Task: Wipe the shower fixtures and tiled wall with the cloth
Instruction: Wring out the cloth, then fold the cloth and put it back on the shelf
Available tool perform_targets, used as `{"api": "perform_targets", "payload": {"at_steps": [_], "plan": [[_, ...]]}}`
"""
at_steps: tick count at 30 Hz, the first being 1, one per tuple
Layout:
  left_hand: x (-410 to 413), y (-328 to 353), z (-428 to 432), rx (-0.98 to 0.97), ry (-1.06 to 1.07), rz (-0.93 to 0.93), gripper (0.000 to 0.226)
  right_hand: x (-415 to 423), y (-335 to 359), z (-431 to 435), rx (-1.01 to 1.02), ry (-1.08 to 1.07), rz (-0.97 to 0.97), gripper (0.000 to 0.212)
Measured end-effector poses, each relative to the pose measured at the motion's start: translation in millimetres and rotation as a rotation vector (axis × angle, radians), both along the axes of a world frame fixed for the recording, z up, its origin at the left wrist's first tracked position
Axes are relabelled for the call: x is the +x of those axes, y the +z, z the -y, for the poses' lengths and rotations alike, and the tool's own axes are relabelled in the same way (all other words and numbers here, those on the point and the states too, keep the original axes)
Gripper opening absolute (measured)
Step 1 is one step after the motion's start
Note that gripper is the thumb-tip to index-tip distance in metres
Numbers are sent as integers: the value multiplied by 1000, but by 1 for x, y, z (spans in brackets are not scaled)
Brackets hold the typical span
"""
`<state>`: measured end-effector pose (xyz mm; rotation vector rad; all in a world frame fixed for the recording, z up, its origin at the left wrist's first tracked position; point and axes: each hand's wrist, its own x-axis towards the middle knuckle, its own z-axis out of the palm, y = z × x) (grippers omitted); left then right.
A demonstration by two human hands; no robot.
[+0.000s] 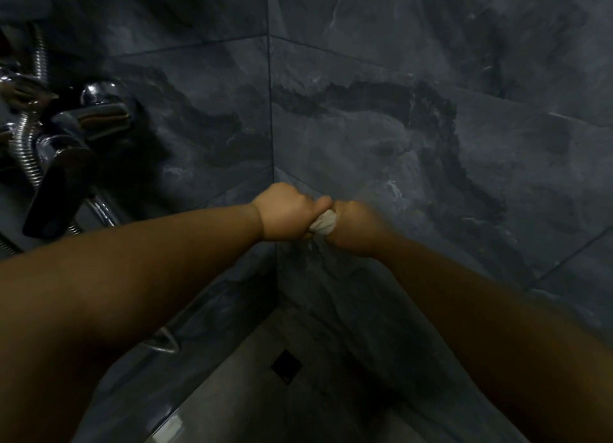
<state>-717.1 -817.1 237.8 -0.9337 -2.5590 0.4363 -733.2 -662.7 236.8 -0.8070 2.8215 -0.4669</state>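
A small white cloth (324,223) is bunched between my two fists in front of the shower corner. My left hand (287,212) grips one end of it and my right hand (356,227) grips the other, knuckles almost touching. Only a short twisted piece of cloth shows between them. The dark marbled tiled wall (414,137) stands just behind the hands. The chrome shower mixer (89,114) with its black lever (53,197) is on the left wall, well left of my left forearm.
Ribbed metal shower hoses (25,150) hang by the mixer, and a loop of hose (164,340) lies low by the left wall. A square floor drain (286,366) sits in the pale floor below the corner.
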Motion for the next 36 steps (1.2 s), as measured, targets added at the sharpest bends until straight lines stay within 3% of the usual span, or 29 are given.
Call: {"api": "perform_targets", "payload": {"at_steps": [2,6,8,11,13,15,16,17,19,21,24,27,29,31,34,36], "plan": [[-1,-2,-1,8,-13,-26,46,0,1,-3,6,1,6,26],[-1,-4,-7,-8,128,122,53,-4,-9,-7,75,50,26,41],[3,-6,-13,52,348,308,51,-2,-12,-16,-161,-58,249,50],[12,-10,-19,336,487,552,60,11,-11,-32,-524,-316,683,53],[17,-9,-22,575,504,797,60,22,-15,-39,-719,-386,822,38],[26,-4,-22,852,487,1067,41,34,-15,-46,-931,-407,780,12],[30,2,-21,1003,476,1195,31,39,-14,-52,-995,-394,723,12],[34,7,-18,1152,477,1320,29,43,-12,-58,-1042,-359,684,20],[35,9,-9,1389,457,1609,47,56,-3,-69,-1119,-298,650,32],[35,9,-7,1528,449,1738,53,71,7,-77,-1146,-264,605,39],[46,10,-19,1468,426,1777,50,89,12,-78,-1140,-355,517,42],[62,6,-31,1296,316,1657,22,112,9,-74,-1089,-431,431,29],[65,1,-33,1301,254,1649,14,128,6,-79,-1177,-519,405,29],[63,-2,-36,1356,160,1732,22,146,7,-88,-1269,-593,367,32],[67,-5,-52,1144,141,1609,16,174,6,-104,-1066,-682,284,32],[74,-2,-66,1127,100,1570,14,189,6,-116,-1083,-738,253,36]]}}
